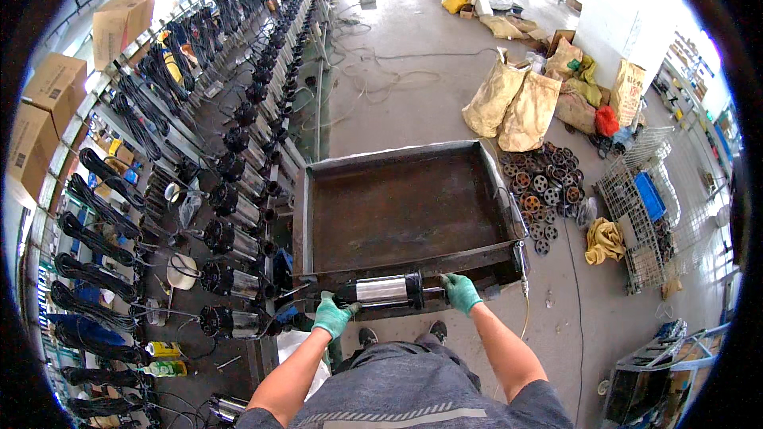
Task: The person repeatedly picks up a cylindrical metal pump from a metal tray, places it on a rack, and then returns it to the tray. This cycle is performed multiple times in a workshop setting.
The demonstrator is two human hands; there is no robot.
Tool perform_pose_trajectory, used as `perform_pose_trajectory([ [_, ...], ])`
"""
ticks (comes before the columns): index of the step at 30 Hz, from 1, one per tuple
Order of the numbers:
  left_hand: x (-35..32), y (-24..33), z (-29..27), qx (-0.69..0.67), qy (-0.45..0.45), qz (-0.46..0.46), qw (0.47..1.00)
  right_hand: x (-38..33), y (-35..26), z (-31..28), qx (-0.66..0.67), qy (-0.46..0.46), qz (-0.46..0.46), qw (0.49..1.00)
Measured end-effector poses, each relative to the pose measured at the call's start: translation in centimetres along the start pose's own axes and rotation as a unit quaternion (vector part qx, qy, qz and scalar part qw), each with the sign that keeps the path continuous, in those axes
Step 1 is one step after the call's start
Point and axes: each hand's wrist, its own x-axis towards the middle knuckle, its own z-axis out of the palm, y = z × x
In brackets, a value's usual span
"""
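Note:
A pump motor (380,291), a silver cylinder with black end pieces, lies sideways along the near edge of a dark metal trough (409,199). My left hand (334,315), in a green glove, grips its left end from the near side, the fingers partly hidden by the housing. Around the thin shaft (434,290) at the motor's right end, the fingers of my gloved right hand (461,294) are closed. A valve with a hose (520,250) is fixed at the trough's near right corner, beyond my right hand.
To the left runs a long rack of similar motors (230,238) with coiled black cables (95,270). Black wheels (548,187) are heaped right of the trough, near tan sacks (528,111). A wire cage (636,206) stands farther right. A cable (574,286) crosses the floor.

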Motion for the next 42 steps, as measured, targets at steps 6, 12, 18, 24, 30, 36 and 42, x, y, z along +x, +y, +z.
perform_pose_trajectory([
  [6, -1.0, 0.1, -1.1, 0.006, 0.006, -0.033, 0.999, -2.5, -5.4, -0.5, 0.056, -0.092, 0.056, 0.993],
  [12, -0.4, -1.3, -0.4, -0.002, 0.013, 0.0, 1.0, -1.7, -1.8, -2.9, -0.109, -0.124, -0.181, 0.969],
  [18, -0.5, -0.4, -0.5, -0.011, -0.004, -0.019, 1.0, -0.6, -1.8, -0.4, 0.197, -0.092, 0.127, 0.968],
  [24, -0.8, 0.3, -0.8, 0.002, -0.003, -0.044, 0.999, -3.2, -4.1, -3.6, -0.27, -0.058, -0.274, 0.921],
  [30, -1.0, 0.9, -0.9, 0.023, 0.009, -0.035, 0.999, -0.8, -3.9, -2.1, -0.031, -0.12, 0.107, 0.987],
  [36, -1.0, 1.3, -1.5, 0.006, -0.015, -0.045, 0.999, -0.1, 2.0, -0.4, -0.098, 0.019, -0.132, 0.986],
  [42, -0.1, 0.6, -0.7, -0.002, -0.014, -0.037, 0.999, 0.8, 1.4, -1.0, -0.018, -0.035, 0.042, 0.998],
])
